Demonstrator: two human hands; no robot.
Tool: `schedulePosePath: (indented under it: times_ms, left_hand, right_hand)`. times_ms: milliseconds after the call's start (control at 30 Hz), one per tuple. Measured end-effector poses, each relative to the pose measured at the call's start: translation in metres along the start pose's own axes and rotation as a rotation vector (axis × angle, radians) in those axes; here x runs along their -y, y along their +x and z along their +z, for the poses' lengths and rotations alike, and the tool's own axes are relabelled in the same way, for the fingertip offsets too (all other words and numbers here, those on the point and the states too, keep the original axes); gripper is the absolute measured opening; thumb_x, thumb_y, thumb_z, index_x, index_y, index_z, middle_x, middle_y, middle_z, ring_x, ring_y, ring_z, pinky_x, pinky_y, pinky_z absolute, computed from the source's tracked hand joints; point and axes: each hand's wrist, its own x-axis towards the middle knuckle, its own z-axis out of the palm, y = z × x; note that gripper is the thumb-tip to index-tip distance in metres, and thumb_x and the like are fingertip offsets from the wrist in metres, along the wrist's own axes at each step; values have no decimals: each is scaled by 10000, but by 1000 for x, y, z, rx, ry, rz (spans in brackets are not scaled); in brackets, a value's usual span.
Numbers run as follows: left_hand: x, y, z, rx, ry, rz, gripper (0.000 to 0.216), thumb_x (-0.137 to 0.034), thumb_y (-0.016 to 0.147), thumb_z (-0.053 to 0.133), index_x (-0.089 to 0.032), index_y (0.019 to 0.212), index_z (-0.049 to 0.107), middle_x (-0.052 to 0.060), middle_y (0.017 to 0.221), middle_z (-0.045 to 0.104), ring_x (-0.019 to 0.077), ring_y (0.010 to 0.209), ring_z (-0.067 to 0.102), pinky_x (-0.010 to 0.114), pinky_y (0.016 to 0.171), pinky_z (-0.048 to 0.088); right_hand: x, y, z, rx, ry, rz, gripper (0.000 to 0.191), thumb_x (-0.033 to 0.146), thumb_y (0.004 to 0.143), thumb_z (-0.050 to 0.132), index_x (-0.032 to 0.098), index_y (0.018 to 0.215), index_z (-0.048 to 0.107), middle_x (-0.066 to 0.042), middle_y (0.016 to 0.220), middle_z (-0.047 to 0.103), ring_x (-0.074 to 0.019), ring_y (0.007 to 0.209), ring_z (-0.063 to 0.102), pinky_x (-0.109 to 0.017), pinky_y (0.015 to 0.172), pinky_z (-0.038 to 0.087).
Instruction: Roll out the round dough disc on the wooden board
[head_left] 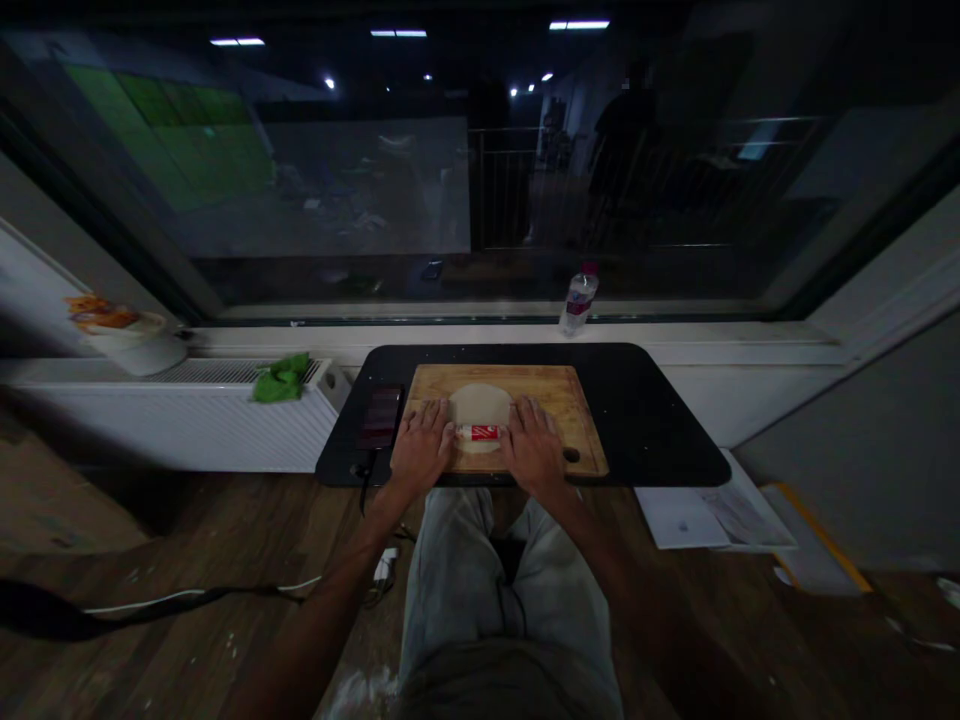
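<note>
On a wooden cutting board (581, 415) lies a round, flat sheet of pale dough (480, 402). Across its near part runs a rolling pin (480, 433) with a red and white label. My left hand (424, 440) is over the pin's left end, fingers curved forward onto the board. My right hand (534, 440) covers the right end the same way, its thumb beside the label. Both ends of the pin are hidden beneath my hands. The board rests on a black tabletop (652, 420).
A dark phone-like device (381, 416) with a cable lies left of the board. Behind, a water bottle (579, 300) stands on the windowsill. A green cloth (282, 378) and a white pot (139, 345) sit on the radiator (255, 430). Cables trail over the floor.
</note>
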Motion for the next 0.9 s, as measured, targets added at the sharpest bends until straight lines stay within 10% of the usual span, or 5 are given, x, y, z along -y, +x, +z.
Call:
schedulePosePath:
  times_ms: [900]
  left_hand:
    - [7, 104, -4, 128, -13, -50, 512, -377, 1176, 315, -209, 1486, 687, 134, 1594, 685, 338, 1563, 551, 517, 1255, 471]
  right_hand:
    - [-21, 101, 17, 74, 49, 68, 674, 580, 1191, 312, 205, 1705, 535, -176, 1753, 516, -382, 1644, 402, -598, 1339, 283]
